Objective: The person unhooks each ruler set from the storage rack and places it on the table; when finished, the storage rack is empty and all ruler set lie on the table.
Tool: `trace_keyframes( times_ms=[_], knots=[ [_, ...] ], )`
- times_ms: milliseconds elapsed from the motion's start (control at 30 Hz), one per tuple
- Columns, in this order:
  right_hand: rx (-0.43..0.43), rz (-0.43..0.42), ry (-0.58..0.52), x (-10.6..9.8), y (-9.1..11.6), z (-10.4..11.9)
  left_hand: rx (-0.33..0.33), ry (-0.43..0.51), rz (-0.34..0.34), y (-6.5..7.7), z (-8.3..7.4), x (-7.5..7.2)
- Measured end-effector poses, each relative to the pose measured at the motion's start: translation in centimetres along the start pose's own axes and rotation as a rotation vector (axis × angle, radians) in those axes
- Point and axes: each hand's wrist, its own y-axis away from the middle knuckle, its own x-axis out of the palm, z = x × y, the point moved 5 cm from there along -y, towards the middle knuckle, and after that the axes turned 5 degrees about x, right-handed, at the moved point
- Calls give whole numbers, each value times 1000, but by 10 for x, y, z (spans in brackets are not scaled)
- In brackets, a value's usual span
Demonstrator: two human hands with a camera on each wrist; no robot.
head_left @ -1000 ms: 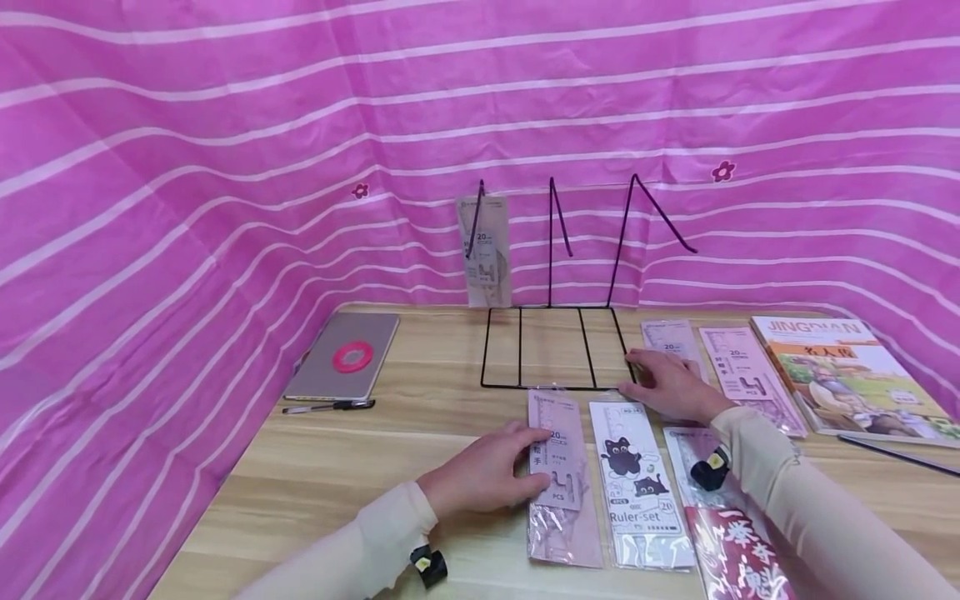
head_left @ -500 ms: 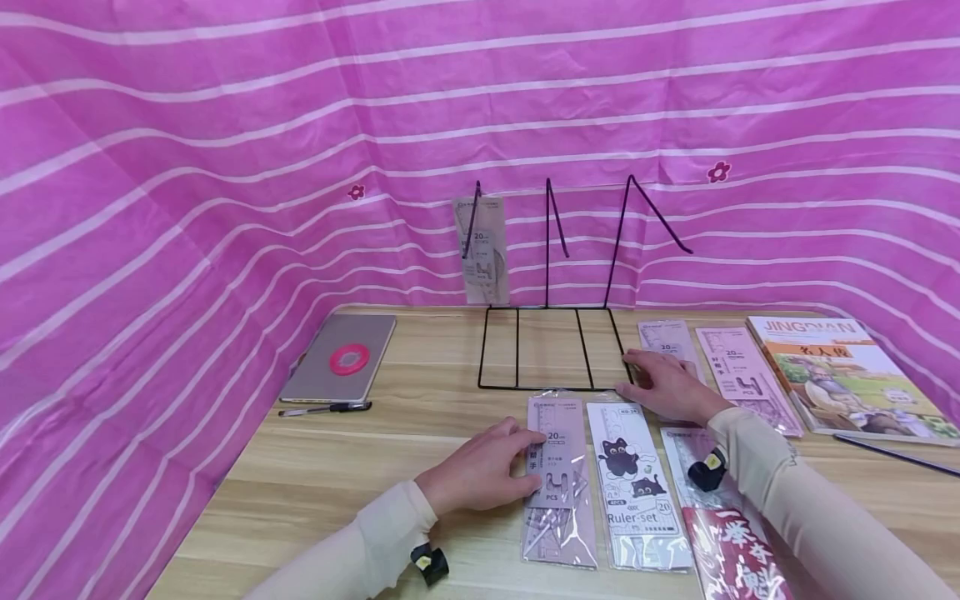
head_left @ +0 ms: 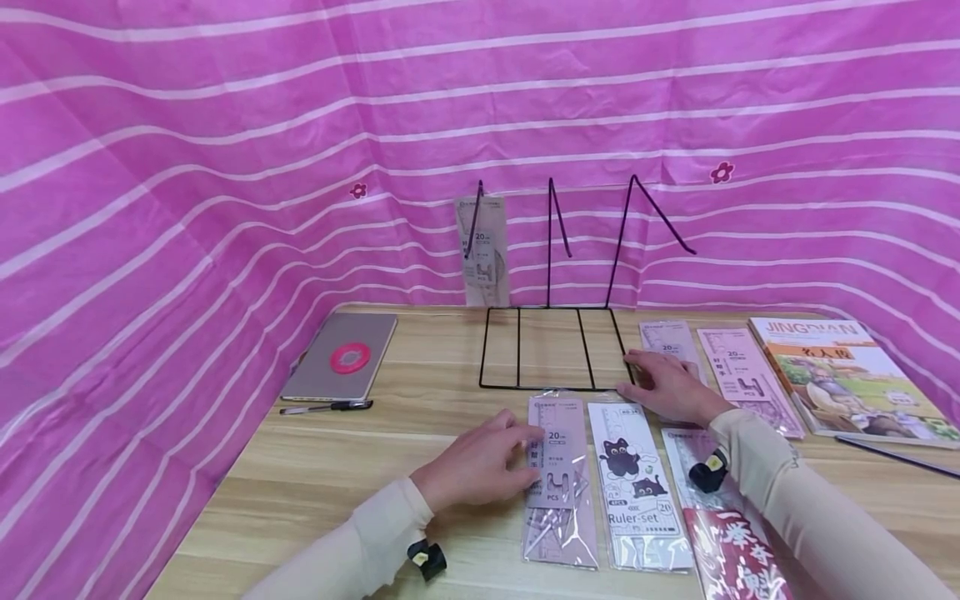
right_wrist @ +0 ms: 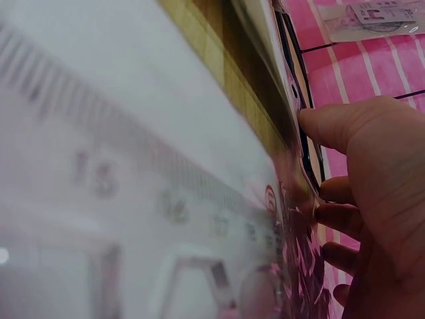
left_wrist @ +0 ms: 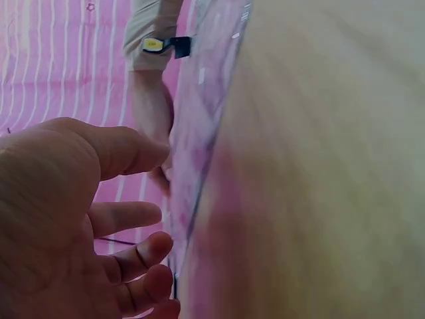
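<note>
**A:** What are the hands doing, starting from the left one?

**B:** The left hand (head_left: 480, 458) lies on the wooden table (head_left: 322, 467), fingers loosely curved, fingertips pinching the left edge of a pink ruler-set packet (head_left: 558, 475). The packet lies flat, lengthwise toward the person, directly right of the hand. The left wrist view is blurred and shows only relaxed fingers beside the packet's edge.

**B:** The right hand (head_left: 667, 385) rests palm down with fingers spread and fairly straight, holding nothing. Its fingertips touch the front right corner of the black wire book stand (head_left: 551, 350), and it partly covers another pink packet (head_left: 671, 342).

**A:** What would doing this step well take?

**B:** As I judge it, get the thumb under the slippery plastic edge before lifting, and keep the right hand steadying the light stand.

**A:** What lies around?

**B:** A cat-printed ruler set (head_left: 637, 483) sits just right of the held packet. One packet (head_left: 483, 250) already stands upright in the stand's leftmost divider. A grey notebook (head_left: 341, 358) and pen (head_left: 326, 407) lie well to the left.
</note>
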Motion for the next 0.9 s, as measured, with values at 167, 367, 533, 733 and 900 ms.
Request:
trace_keyframes(
  times_ms=[167, 367, 533, 733, 900],
  knots=[
    [-4, -2, -3, 0, 1, 0, -4, -5, -60, 0, 2, -13],
    [-5, 0, 1, -1, 1, 3, 36, -13, -150, -4, 7, -31],
    [-19, -7, 3, -2, 3, 3, 80, -39, -224, -15, 17, -51],
    [-9, -7, -3, -1, 2, -1, 126, 14, -280, -32, 37, -71],
    [10, 0, -14, 1, 0, -2, 81, 114, -346, -51, 58, -84]
  ],
)
